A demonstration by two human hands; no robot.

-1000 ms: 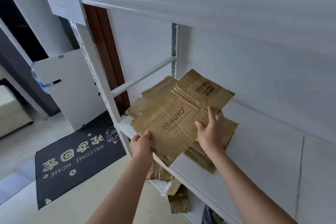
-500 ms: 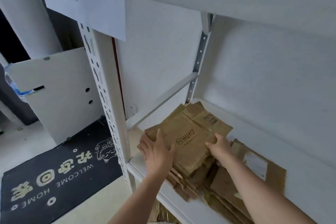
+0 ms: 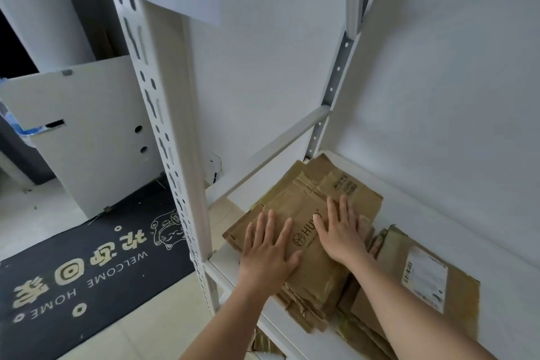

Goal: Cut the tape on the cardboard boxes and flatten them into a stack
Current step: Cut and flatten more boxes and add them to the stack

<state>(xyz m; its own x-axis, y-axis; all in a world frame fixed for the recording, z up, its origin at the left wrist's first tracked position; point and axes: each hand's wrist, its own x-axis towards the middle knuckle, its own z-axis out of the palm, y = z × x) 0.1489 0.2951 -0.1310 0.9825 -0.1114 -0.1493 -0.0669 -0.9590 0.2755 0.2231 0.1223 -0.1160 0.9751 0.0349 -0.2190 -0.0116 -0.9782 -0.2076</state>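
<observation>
Cardboard stack (image 3: 318,280) overhanging shelf (image 3: 415,207) edge, both hands (image 3: 267,254) flat atop

Flattened brown boxes (image 3: 309,242) lie stacked on a white shelf (image 3: 409,202); another flat, labelled pile (image 3: 409,301) lies just beside them.

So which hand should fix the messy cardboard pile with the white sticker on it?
Probably the right hand. It lies flat on the flattened HUYO box right beside the labelled cardboard pile. The left hand presses the stack's far side, near the shelf post, so it would have to cross over.
</observation>
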